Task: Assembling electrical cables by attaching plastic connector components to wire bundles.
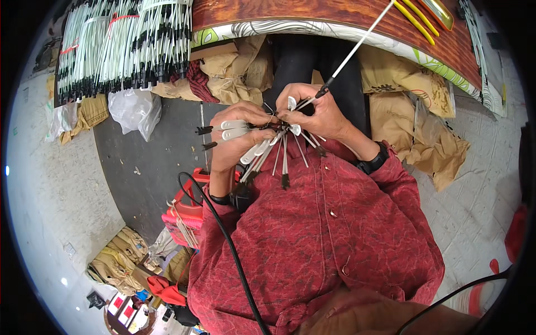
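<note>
My left hand [233, 146] is closed around a fanned bunch of thin white rods [262, 156] in front of my chest. Some of the rods have flat, pale, rounded ends, and several carry dark tips that look like bristles. Opposite it, my right hand [322, 114] pinches at the bunch's middle, thumb and fingers close together, where dark pieces and possibly thin wire meet. A longer white rod with a black fitting [322, 91] slants from beside my right hand up to the table. The fingers partly hide the middle of the bunch.
A wooden table [312, 10] runs along the far side, with yellow-handled pliers [416, 19] on it. Many white rods with black ends [125, 44] are stacked at far left. Brown paper sacks [410, 125] and a white plastic bag [134, 111] lie below. A black cable [229, 240] crosses my left side.
</note>
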Demonstrator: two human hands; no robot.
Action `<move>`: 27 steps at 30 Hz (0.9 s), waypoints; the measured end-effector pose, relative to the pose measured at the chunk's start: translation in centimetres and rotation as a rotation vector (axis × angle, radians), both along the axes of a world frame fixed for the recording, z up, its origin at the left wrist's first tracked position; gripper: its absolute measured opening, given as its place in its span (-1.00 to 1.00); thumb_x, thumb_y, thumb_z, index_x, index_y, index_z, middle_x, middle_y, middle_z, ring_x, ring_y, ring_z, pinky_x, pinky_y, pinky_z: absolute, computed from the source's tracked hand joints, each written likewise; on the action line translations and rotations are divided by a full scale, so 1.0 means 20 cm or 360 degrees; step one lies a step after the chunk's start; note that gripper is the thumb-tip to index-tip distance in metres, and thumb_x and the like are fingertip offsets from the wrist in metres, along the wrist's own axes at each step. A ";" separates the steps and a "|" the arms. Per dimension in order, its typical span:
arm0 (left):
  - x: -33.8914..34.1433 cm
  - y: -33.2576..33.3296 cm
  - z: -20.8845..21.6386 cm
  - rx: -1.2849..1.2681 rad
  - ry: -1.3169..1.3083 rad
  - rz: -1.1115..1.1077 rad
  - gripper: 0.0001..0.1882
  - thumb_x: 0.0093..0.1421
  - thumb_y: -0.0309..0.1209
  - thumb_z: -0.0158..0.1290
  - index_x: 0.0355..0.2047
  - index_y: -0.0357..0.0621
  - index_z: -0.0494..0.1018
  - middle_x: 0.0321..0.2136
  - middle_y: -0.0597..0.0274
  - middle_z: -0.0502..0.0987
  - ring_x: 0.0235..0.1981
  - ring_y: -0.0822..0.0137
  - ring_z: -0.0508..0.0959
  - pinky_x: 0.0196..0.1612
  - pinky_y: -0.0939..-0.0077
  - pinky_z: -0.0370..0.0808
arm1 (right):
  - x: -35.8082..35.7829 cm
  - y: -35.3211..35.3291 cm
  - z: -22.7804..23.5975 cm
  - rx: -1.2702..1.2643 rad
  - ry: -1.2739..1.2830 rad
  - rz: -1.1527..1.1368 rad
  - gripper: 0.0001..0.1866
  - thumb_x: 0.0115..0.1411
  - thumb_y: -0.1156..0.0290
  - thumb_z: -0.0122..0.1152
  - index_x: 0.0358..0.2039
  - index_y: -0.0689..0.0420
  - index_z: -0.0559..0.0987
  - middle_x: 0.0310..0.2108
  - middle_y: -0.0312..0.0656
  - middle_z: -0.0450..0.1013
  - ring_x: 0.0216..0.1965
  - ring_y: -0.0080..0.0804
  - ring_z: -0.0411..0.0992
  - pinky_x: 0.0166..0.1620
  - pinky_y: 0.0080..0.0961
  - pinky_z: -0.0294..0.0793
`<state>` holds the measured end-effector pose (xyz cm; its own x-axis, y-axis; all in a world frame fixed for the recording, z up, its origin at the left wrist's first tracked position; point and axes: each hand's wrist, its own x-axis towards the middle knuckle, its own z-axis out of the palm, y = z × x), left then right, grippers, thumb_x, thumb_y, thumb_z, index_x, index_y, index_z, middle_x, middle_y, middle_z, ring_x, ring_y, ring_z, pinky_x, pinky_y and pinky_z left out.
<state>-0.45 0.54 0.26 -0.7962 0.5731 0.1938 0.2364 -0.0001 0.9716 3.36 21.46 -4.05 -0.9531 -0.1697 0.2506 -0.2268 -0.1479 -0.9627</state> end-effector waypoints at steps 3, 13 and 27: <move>0.00 0.01 -0.01 0.0009 -0.0001 0.0043 -0.72 -0.20 -0.60 0.38 -0.43 -0.25 0.57 -0.41 0.08 0.64 -0.33 0.23 0.62 -0.23 0.42 0.53 | -0.01 0.00 0.01 0.0042 0.0071 -0.0060 -0.85 0.08 0.54 0.31 -0.48 0.20 0.46 -0.40 -0.21 0.51 -0.37 -0.52 0.47 -0.29 -0.54 0.44; 0.00 0.04 -0.01 -0.0042 -0.0020 0.0182 -0.79 -0.15 -0.58 0.35 -0.43 -0.27 0.60 -0.43 0.10 0.62 -0.38 0.27 0.59 -0.27 0.44 0.50 | -0.01 -0.01 0.02 0.0173 0.0248 -0.0190 -0.87 0.10 0.57 0.30 -0.48 0.22 0.48 -0.43 -0.18 0.52 -0.38 -0.47 0.50 -0.29 -0.53 0.47; 0.00 0.10 0.06 -0.0161 0.0104 0.0186 -0.79 -0.14 -0.57 0.36 -0.44 -0.27 0.61 -0.42 0.15 0.58 -0.39 0.30 0.57 -0.29 0.47 0.48 | -0.05 0.10 -0.02 0.0095 -0.0152 0.0295 -0.84 0.11 0.50 0.29 -0.28 0.22 0.54 -0.32 -0.23 0.51 -0.26 -0.51 0.47 -0.16 -0.52 0.45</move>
<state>-0.41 2.45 1.55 -0.8463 0.4963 0.1934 0.2918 0.1284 0.9478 2.40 23.54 -4.54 -0.9231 -0.3562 0.1447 -0.1082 -0.1204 -0.9868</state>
